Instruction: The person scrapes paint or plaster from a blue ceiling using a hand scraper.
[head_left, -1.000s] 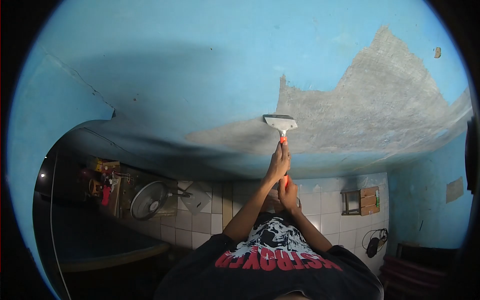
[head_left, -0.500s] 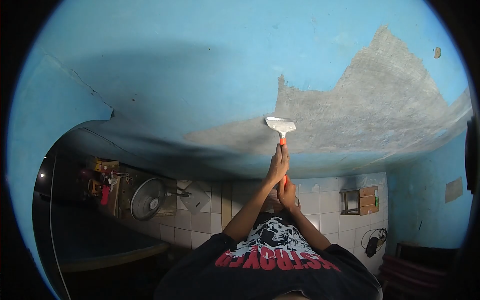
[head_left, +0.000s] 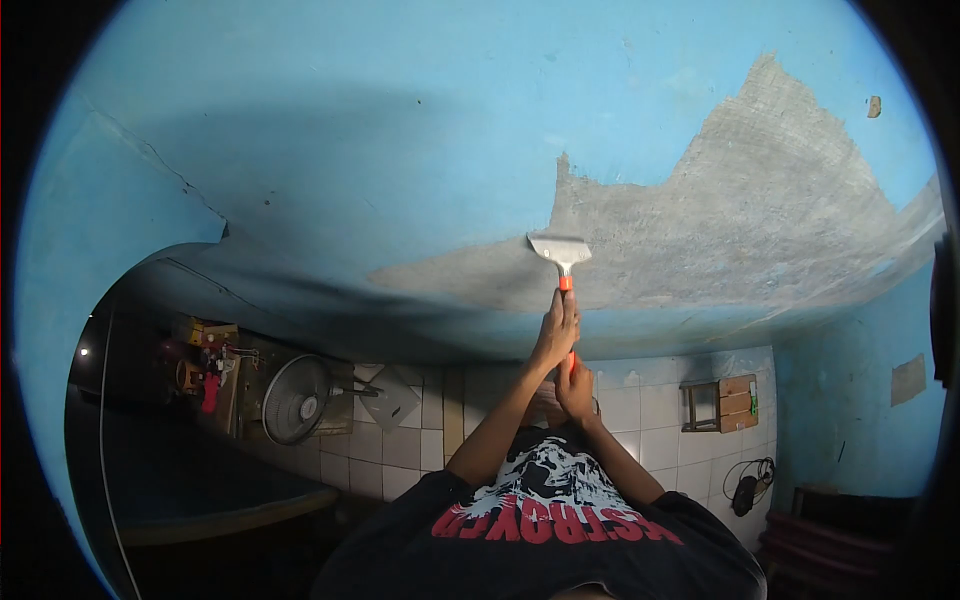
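A wide metal paint scraper [head_left: 562,248] with an orange handle points up the wall, its blade against the surface where blue paint meets bare grey plaster. Wrapped round the upper handle, just below the blade's neck, is my left hand [head_left: 556,332]. My right hand [head_left: 575,388] is closed on the handle's lower end, below the left. The bare grey patch [head_left: 740,200] spreads right of the blade with a jagged edge, and a narrower strip runs left. Blue paint [head_left: 400,180] covers the wall above and to the left.
On the tiled floor [head_left: 400,447] stand a round fan [head_left: 297,400] at left and a small wooden stool [head_left: 735,403] at right. A black cable coil [head_left: 745,490] lies near the right wall. Cluttered items [head_left: 212,370] sit beyond the dark opening at left.
The scraper blade has tilted slightly and its face looks different in the light. Both hands keep their hold in almost the same place.
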